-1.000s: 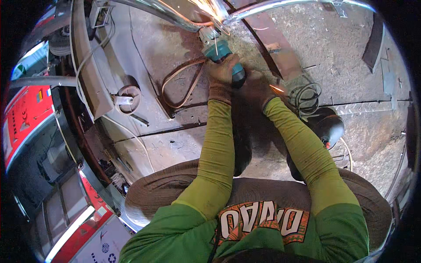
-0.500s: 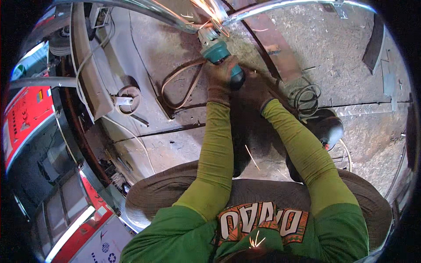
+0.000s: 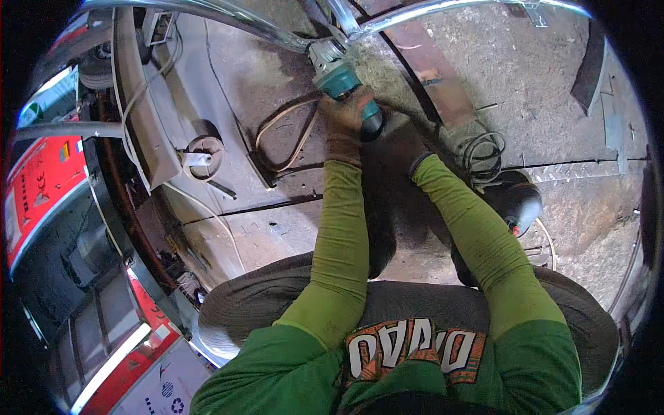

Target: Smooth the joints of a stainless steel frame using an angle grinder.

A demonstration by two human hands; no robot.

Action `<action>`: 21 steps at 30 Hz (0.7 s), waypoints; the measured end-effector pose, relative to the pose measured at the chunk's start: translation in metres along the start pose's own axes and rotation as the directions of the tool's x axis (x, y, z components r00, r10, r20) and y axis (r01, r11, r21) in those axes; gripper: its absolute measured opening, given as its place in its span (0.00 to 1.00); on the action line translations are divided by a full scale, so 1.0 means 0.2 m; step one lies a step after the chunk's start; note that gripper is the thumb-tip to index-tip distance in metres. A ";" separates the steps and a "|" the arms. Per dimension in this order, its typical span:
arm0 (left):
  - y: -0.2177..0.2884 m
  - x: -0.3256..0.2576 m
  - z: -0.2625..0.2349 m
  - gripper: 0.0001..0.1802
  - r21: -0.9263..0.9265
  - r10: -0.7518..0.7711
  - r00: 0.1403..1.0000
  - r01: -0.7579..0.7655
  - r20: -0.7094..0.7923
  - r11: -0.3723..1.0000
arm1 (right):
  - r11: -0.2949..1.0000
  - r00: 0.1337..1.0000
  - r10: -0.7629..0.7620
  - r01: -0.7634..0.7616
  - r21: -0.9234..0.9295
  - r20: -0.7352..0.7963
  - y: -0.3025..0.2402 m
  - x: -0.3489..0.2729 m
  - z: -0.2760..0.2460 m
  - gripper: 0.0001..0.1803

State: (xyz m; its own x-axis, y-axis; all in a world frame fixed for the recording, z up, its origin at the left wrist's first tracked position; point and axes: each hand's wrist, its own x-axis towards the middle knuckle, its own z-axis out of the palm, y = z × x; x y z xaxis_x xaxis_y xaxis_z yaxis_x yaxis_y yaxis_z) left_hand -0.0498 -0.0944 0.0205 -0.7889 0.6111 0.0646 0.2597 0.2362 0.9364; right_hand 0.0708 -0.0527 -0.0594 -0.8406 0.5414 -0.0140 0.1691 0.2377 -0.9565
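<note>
Both my gloved hands are on a teal angle grinder (image 3: pixel 339 79) at the upper middle. My left hand (image 3: pixel 344 123) is wrapped round its body. Around the black rear end my right hand (image 3: pixel 401 142) is closed, its fingers mostly in shadow. The grinder's silver head points away from me, at the joint where shiny metal bars (image 3: pixel 429 17) meet. Its disc is hard to make out there. A brown cord (image 3: pixel 304 138) loops on the floor left of my left hand.
A wire coil (image 3: pixel 484 153) lies right of my right hand, near a dark rounded object (image 3: pixel 519 200). On the left are a round metal piece (image 3: pixel 202 159), a long metal channel (image 3: pixel 142 104) and a red machine panel (image 3: pixel 48 180). A dark angled strip (image 3: pixel 590 72) lies far right.
The bright sparks at the grinder's head are gone. The grinder and my hands have shifted very slightly left; my grip looks the same.
</note>
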 end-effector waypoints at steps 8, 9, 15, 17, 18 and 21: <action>-0.24 -0.01 -0.13 0.18 0.306 0.111 0.986 -0.145 0.124 0.941 | 0.977 0.965 0.194 -0.206 0.051 0.177 -0.31 0.04 -0.16 0.25; -0.28 0.01 -0.16 0.18 0.311 0.111 0.986 -0.144 0.122 0.939 | 0.978 0.965 0.190 -0.203 0.055 0.181 -0.31 0.04 -0.15 0.25; -0.21 0.00 -0.07 0.18 0.115 0.109 0.991 -0.118 0.083 0.986 | 0.995 1.000 0.023 -0.022 0.097 -0.003 -0.31 0.04 -0.16 0.30; -0.19 -0.02 -0.04 0.19 0.018 -0.083 0.996 0.083 0.017 0.996 | 0.988 0.989 0.144 -0.145 0.046 0.022 -0.28 0.01 -0.15 0.31; -0.18 -0.02 -0.03 0.19 0.013 -0.083 0.996 0.082 0.019 0.997 | 0.988 0.989 0.145 -0.146 0.041 0.019 -0.24 0.01 -0.14 0.31; -0.19 -0.05 -0.01 0.20 0.015 -0.188 0.982 0.187 0.034 0.982 | 0.996 0.996 0.077 -0.075 0.052 -0.038 -0.20 0.00 -0.14 0.34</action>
State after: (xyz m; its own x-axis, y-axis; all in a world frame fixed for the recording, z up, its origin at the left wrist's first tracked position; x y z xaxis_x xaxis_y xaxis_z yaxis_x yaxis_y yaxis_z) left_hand -0.0518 -0.1104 -0.0148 -0.8043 0.5811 -0.1240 0.1157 0.3578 0.9266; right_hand 0.0775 -0.0399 -0.0128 -0.8052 0.5880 -0.0768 0.2050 0.1545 -0.9665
